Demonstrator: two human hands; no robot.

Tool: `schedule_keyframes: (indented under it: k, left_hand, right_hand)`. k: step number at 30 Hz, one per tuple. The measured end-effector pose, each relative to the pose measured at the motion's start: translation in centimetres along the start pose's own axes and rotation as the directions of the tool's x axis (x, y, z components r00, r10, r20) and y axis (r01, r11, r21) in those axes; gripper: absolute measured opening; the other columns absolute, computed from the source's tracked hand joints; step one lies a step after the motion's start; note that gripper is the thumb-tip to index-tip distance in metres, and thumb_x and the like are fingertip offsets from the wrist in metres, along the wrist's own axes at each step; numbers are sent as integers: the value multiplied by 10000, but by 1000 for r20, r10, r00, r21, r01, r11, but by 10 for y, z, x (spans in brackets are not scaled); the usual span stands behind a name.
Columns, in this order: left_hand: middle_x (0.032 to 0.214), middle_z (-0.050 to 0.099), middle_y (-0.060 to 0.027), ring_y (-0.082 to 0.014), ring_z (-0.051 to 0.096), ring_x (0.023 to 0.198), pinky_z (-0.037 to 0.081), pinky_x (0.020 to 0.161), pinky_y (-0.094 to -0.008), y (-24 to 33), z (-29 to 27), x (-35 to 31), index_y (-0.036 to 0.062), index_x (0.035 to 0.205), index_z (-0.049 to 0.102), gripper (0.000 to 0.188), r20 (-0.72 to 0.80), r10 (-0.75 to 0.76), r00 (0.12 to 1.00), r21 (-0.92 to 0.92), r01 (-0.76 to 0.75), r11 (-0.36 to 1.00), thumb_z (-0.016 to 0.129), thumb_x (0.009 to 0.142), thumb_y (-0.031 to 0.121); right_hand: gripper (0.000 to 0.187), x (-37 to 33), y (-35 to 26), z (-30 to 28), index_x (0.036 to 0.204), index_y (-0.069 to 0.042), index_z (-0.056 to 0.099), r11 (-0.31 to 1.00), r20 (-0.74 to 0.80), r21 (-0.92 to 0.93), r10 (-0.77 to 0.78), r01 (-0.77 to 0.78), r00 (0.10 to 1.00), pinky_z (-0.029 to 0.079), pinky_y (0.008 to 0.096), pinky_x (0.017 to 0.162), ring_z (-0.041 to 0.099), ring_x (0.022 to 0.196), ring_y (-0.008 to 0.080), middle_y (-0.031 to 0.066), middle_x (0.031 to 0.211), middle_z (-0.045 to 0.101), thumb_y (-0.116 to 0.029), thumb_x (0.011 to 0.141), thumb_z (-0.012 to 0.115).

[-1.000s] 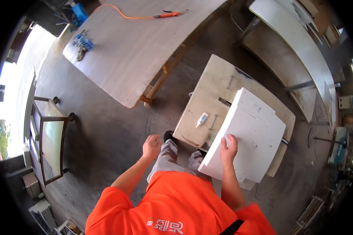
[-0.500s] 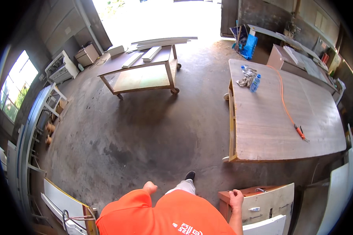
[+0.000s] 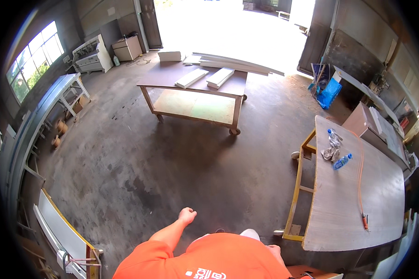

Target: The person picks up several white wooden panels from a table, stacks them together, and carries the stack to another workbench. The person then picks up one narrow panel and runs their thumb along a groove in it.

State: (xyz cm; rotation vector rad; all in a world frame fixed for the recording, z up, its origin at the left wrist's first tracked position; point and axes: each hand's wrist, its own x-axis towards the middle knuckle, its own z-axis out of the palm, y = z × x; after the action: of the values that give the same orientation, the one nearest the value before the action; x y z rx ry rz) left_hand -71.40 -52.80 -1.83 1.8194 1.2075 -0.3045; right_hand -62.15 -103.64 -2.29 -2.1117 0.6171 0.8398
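My left hand [image 3: 187, 215] swings out in front of my orange shirt, over the bare concrete floor. Its fingers are curled in, and nothing shows in them. Close to my right side is my right hand [image 3: 275, 252], partly hidden by the shirt, with its fingers not clear. Neither hand touches a table. Ahead stands a wheeled table [image 3: 146, 82] bearing white boards [image 3: 221, 77] and more stacked pieces.
At the right is a wood-topped wheeled table [image 3: 340, 204] with a water bottle [image 3: 342, 161], crumpled gloves [image 3: 330, 153] and an orange-hosed air tool [image 3: 365, 222]. White panels [image 3: 60, 218] lean at lower left. A long metal bench [image 3: 46, 104] runs along the left wall.
I have moved and turned: the boards' table now lies nearer the middle and the right table lower. My left hand has swung forward; my right hand has dropped back beside my body.
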Motion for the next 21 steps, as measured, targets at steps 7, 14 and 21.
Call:
schedule_keyframes:
  k: [7,14,21]
  left_hand:
    - [1050,727,-137,-208,693,965,535,871,-334,228,-94,193,-19,1137,673,398,-224,387,894,-254,-437,863,727,860,262]
    - [1096,703,-137,-194,668,1018,523,918,-315,433,-165,353,-45,1204,625,407,-222,559,799,-285,-602,746,718,897,206]
    - [978,735,-139,-222,708,902,552,837,-340,487,-273,546,-8,1106,689,349,-419,521,744,-122,-614,779,710,855,234]
  right_hand:
    - [264,88,-116,47,905,46,736,987,27,-158,43,-38,999,548,336,638,687,682,199,115,799,729,-196,812,780]
    - [133,177,-281,103,843,37,636,794,-7,408,496,-450,868,369,346,396,495,442,172,88,607,570,-73,891,692]
    - [129,254,-535,122,904,-10,686,922,-42,366,-122,129,992,466,252,511,600,597,116,33,745,657,-132,881,720]
